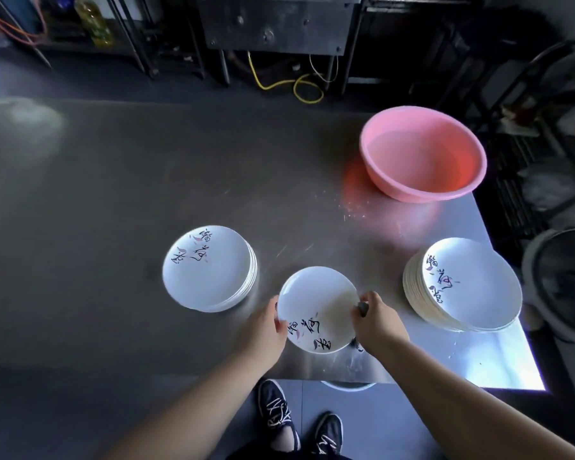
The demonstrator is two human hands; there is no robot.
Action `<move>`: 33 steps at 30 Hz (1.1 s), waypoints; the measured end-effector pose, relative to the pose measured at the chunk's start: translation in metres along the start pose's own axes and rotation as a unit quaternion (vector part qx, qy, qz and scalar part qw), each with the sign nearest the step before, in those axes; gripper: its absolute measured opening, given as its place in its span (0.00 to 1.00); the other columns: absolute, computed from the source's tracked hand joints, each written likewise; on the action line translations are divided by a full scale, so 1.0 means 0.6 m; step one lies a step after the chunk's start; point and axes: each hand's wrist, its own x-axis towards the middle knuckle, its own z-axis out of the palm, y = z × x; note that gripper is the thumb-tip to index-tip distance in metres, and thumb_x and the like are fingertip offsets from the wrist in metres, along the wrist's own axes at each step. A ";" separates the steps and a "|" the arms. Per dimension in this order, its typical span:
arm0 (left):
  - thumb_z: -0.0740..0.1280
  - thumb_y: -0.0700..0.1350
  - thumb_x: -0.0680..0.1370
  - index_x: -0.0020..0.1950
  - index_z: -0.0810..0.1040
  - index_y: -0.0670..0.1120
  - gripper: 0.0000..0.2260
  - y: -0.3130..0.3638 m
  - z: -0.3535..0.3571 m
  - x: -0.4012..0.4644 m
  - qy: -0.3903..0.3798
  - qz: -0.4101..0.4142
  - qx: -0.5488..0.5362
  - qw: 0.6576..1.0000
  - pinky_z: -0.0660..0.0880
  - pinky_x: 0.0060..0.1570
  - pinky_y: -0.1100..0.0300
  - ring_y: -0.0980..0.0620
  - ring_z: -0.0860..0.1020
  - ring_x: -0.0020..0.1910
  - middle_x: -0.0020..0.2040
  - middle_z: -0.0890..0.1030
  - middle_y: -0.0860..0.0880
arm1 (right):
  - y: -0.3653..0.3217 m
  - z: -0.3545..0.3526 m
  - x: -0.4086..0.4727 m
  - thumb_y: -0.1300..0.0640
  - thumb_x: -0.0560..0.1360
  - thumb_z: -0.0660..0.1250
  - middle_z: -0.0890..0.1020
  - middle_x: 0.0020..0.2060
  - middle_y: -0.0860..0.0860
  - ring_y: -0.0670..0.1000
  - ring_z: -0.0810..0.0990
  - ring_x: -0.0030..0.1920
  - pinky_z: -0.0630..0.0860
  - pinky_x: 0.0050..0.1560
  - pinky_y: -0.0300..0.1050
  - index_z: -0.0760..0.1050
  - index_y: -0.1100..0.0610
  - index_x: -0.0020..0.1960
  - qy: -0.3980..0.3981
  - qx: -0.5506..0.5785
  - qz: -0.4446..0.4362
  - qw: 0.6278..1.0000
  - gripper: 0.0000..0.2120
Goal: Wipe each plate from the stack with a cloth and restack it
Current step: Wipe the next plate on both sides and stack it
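Note:
A white plate (316, 300) with dark brush lettering is held just above the steel table near its front edge. My left hand (266, 323) grips its left rim. My right hand (375, 318) holds its right rim with a grey cloth (362, 308) pinched against the edge; most of the cloth is hidden under the hand. A low stack of the same plates (210, 270) sits to the left. A taller stack (468, 287) stands to the right, by the table's right edge.
A pink plastic basin (422, 154) stands at the back right of the steel table (113, 194). Past the right edge is a round fan (565, 283) on the floor. My shoes (279, 416) show below the front edge. Dark shelving and cables lie behind the table.

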 end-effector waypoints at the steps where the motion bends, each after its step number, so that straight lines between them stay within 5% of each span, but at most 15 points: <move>1: 0.67 0.46 0.79 0.68 0.68 0.63 0.20 -0.003 0.002 0.000 0.003 0.003 -0.004 1.000 0.81 0.48 0.49 0.55 0.79 0.42 0.41 0.80 0.58 | 0.005 0.001 0.002 0.49 0.82 0.62 0.78 0.36 0.44 0.46 0.79 0.30 0.69 0.29 0.41 0.72 0.49 0.57 -0.001 0.001 0.001 1.000 0.06; 3: 0.68 0.48 0.80 0.73 0.62 0.62 0.26 -0.010 0.004 -0.001 0.004 0.015 -0.028 0.999 0.80 0.52 0.49 0.55 0.79 0.45 0.44 0.80 0.59 | 0.015 -0.002 0.006 0.47 0.81 0.62 0.80 0.37 0.46 0.50 0.80 0.33 0.76 0.34 0.44 0.72 0.49 0.54 0.013 -0.004 -0.002 1.000 0.06; 6: 0.68 0.57 0.79 0.79 0.63 0.55 0.30 -0.023 0.007 -0.005 0.052 0.082 0.059 0.994 0.74 0.64 0.49 0.51 0.75 0.62 0.62 0.78 0.55 | 0.020 -0.010 0.010 0.46 0.82 0.61 0.82 0.46 0.49 0.56 0.80 0.43 0.77 0.41 0.49 0.72 0.47 0.53 0.074 -0.035 -0.045 0.996 0.06; 11: 0.58 0.65 0.82 0.84 0.59 0.48 0.35 -0.053 0.022 -0.003 0.089 0.198 0.213 0.953 0.60 0.78 0.45 0.49 0.59 0.82 0.85 0.58 0.52 | -0.009 0.014 0.023 0.53 0.82 0.66 0.79 0.66 0.51 0.57 0.77 0.64 0.77 0.62 0.51 0.72 0.50 0.76 0.078 -0.033 -0.268 0.960 0.22; 15: 0.52 0.65 0.83 0.85 0.56 0.47 0.35 -0.059 0.030 0.000 0.096 0.209 0.243 0.942 0.55 0.81 0.43 0.50 0.53 0.84 0.86 0.52 0.51 | -0.030 0.062 0.030 0.37 0.80 0.45 0.58 0.84 0.51 0.57 0.51 0.84 0.48 0.84 0.54 0.58 0.52 0.85 -0.041 -0.208 -0.348 0.913 0.37; 17: 0.54 0.65 0.83 0.85 0.57 0.46 0.35 -0.057 0.031 0.000 0.098 0.215 0.243 0.941 0.55 0.81 0.41 0.49 0.52 0.85 0.86 0.53 0.50 | -0.024 0.082 0.026 0.32 0.76 0.37 0.46 0.86 0.50 0.56 0.37 0.84 0.35 0.82 0.54 0.48 0.52 0.86 -0.062 -0.264 -0.350 0.897 0.43; 21: 0.57 0.64 0.82 0.85 0.57 0.45 0.36 -0.059 0.032 0.001 0.104 0.225 0.251 0.936 0.56 0.80 0.39 0.47 0.53 0.85 0.86 0.54 0.49 | -0.027 0.088 0.041 0.29 0.73 0.31 0.35 0.84 0.52 0.54 0.26 0.81 0.29 0.80 0.55 0.38 0.54 0.85 -0.054 -0.333 -0.336 0.879 0.47; 26: 0.55 0.65 0.83 0.84 0.59 0.44 0.36 -0.059 0.030 0.002 0.105 0.223 0.258 0.934 0.58 0.80 0.40 0.46 0.56 0.84 0.85 0.57 0.48 | -0.046 0.087 0.062 0.27 0.75 0.34 0.37 0.85 0.51 0.53 0.33 0.83 0.35 0.83 0.53 0.39 0.54 0.86 -0.071 -0.316 -0.351 0.879 0.47; 30: 0.57 0.66 0.82 0.84 0.60 0.44 0.37 -0.063 0.036 0.007 0.112 0.226 0.251 0.935 0.58 0.79 0.40 0.47 0.57 0.84 0.85 0.57 0.48 | 0.009 0.086 0.003 0.27 0.81 0.40 0.63 0.82 0.57 0.60 0.61 0.82 0.66 0.78 0.63 0.61 0.58 0.83 -0.092 -0.342 -0.457 0.816 0.45; 33: 0.57 0.65 0.82 0.84 0.59 0.44 0.36 -0.064 0.037 0.009 0.113 0.224 0.252 0.935 0.58 0.79 0.40 0.46 0.56 0.84 0.85 0.57 0.49 | 0.037 0.084 -0.007 0.27 0.82 0.45 0.67 0.80 0.57 0.60 0.64 0.80 0.68 0.75 0.63 0.66 0.58 0.81 -0.108 -0.351 -0.476 0.799 0.43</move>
